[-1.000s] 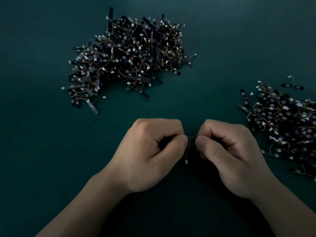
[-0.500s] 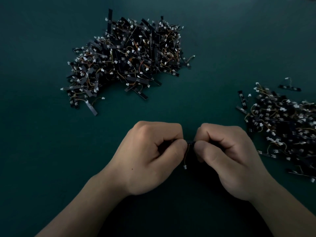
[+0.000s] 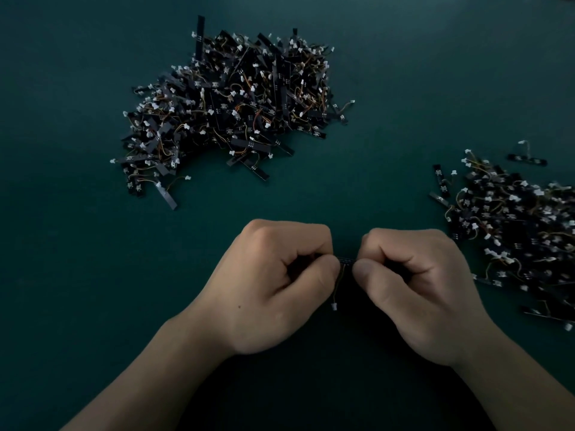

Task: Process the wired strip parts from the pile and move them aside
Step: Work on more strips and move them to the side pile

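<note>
1. Left hand: fingers curled, back of hand up, thumb and forefinger pinching the left end of a strip. Forearm comes in from lower left.
2. Right hand: mirrored pose, fingers curled, thumb and forefinger pinching the strip's right end. Forearm comes in from lower right.
3. Strip: small, black, held level between the two hands, low centre of view. Only a short middle bit shows between the thumbs; the ends are hidden under the fingers. Can't tell if the hands rest on the table or hang over it.
4. Wire: thin, orange-ish, drops from the strip between the thumbs and ends in a white connector below them.
5. Pile: big heap of black strips with wires and white connectors, far side, left of centre, well apart from both hands.
6. Side pile: second heap of like parts at the right edge, partly cut off by the frame, near the right hand, not touching it.
7. Loose strip: lies alone just beyond the side pile, with its wire arching up.
8. Table: dark green, matte, dimly lit.
</note>
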Demonstrator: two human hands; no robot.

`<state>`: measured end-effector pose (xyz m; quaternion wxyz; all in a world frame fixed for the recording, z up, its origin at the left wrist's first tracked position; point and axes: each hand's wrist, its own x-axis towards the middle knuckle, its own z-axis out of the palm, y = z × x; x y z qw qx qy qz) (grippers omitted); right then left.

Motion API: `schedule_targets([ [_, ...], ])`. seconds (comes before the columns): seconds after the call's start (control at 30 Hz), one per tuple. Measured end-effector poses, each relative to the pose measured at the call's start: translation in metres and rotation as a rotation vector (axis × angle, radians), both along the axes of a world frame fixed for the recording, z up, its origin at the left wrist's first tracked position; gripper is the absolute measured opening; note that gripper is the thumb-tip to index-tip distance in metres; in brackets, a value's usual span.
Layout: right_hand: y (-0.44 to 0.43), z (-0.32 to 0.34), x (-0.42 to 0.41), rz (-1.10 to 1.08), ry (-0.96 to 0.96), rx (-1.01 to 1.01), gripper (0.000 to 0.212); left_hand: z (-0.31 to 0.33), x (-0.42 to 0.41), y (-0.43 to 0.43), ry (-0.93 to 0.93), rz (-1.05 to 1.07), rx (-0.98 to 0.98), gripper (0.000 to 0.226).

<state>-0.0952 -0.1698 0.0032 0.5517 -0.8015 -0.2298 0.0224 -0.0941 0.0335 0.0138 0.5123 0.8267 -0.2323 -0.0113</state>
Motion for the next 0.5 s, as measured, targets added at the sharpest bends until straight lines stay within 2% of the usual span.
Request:
schedule_targets([
  [0.17,-0.0006,-0.0018,0.0006,0.057,0.022,-0.026,0.042,-0.0022,-0.0007,-0.0014,0.015,0.079,-0.034,0.025],
  [0.27,-0.0009,-0.0044,0.0015,0.091,-0.057,-0.094,0.048,-0.0034,0.0003,-0.0016,0.01,0.099,0.0,0.021],
  [0.37,-0.0031,-0.0071,-0.0025,-0.018,-0.155,0.05,0.045,-0.0038,0.0014,-0.0026,-0.081,0.156,0.096,0.018],
  [0.5,-0.0006,-0.0091,-0.003,-0.289,-0.322,0.313,0.026,-0.0085,0.0044,0.0012,-0.164,0.422,0.243,0.032],
])
